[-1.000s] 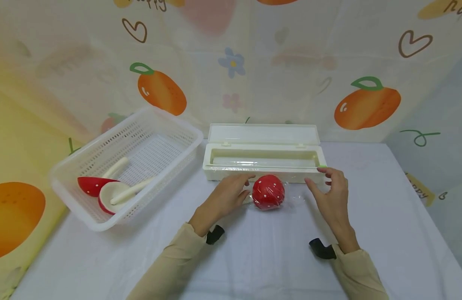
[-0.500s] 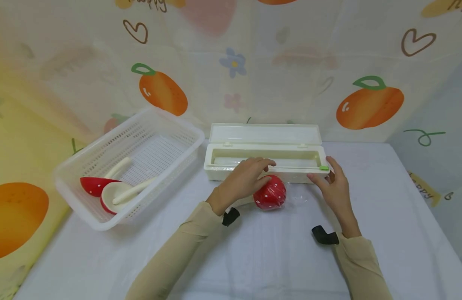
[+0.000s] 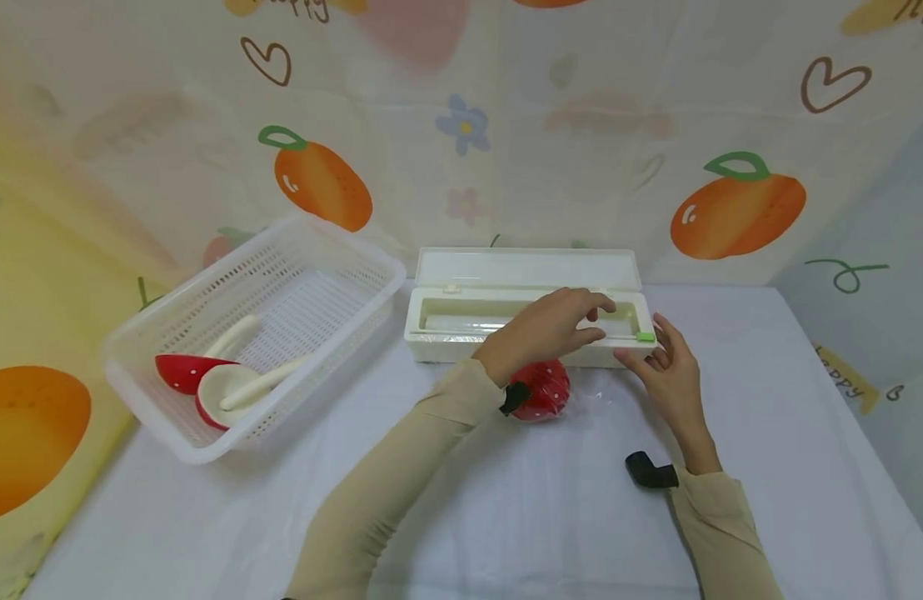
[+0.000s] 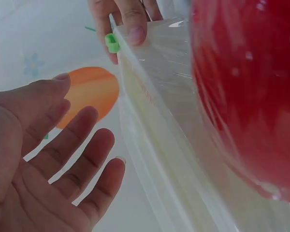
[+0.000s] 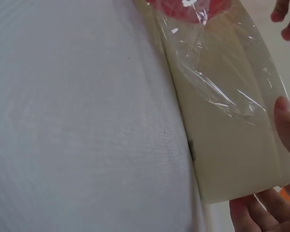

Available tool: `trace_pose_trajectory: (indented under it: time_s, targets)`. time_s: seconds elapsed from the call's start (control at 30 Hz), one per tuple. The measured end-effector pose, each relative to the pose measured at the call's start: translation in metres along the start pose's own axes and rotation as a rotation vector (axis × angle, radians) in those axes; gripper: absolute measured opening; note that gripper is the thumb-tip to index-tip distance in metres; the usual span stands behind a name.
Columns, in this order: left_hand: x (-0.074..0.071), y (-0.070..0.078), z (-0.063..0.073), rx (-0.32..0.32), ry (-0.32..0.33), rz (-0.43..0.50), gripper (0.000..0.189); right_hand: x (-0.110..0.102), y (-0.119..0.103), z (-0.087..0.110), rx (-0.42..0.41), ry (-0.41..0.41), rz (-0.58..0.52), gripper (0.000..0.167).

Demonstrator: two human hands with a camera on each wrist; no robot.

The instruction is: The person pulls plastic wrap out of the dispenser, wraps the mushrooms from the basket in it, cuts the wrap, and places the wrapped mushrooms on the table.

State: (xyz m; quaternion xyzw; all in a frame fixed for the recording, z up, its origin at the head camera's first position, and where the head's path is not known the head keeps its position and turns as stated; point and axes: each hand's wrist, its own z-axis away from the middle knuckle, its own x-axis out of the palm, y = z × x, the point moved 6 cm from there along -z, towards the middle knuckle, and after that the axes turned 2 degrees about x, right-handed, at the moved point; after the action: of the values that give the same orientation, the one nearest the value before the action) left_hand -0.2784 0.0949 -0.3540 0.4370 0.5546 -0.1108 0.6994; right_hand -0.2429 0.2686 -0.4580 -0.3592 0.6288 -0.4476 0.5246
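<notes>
A white cling film dispenser [image 3: 435,348] stands at the back of the table with its lid up. My right hand [image 3: 670,371] grips its right end, thumb on the front wall and fingers round the end. My left hand [image 3: 547,323] hovers over the dispenser's right half, fingers spread and holding nothing in the left wrist view. It points toward a green slide cutter [image 4: 112,43] on the front edge, near my right fingers. Before the dispenser lies a red, white-dotted ladle [image 3: 550,393] under clear film [image 5: 217,82], partly hidden by my left wrist.
At left a white perforated basket [image 3: 390,279] holds two more red-and-white ladles [image 3: 187,371], their pale handles leaning right. A printed cloth [image 3: 506,150] hangs behind the dispenser. White cloth [image 3: 566,517] covers the table.
My left hand has moved right and forward, from beside the ladle to over the dispenser. My right hand has closed round the dispenser's end, and the green cutter shows beside it.
</notes>
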Motion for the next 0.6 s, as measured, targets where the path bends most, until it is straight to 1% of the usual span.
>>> trace_pose_trajectory:
  time_s: [0.1, 0.17, 0.3, 0.37, 0.47, 0.6]
  targets:
    - [0.004, 0.003, -0.012, 0.012, -0.019, -0.022, 0.042, 0.000, 0.001, -0.001, -0.013, -0.003, 0.035, 0.083]
    - [0.007, 0.004, -0.019, 0.019, -0.028, -0.015, 0.041, -0.001, 0.001, -0.002, -0.018, -0.002, 0.041, 0.081]
    - [0.013, 0.005, -0.032, 0.035, -0.028, 0.035, 0.036, -0.001, 0.001, -0.001, -0.021, 0.005, -0.006, 0.079]
    - [0.018, 0.004, -0.039, 0.026, -0.033, 0.076, 0.034, -0.001, 0.001, -0.001, -0.026, 0.007, -0.033, 0.077]
    - [0.027, 0.002, -0.049, -0.005, -0.044, 0.133, 0.033, -0.002, 0.002, -0.001, -0.033, 0.008, -0.058, 0.076]
    - [0.036, 0.001, -0.059, -0.046, -0.050, 0.157, 0.031, -0.001, 0.004, -0.001, -0.045, 0.006, -0.067, 0.074]
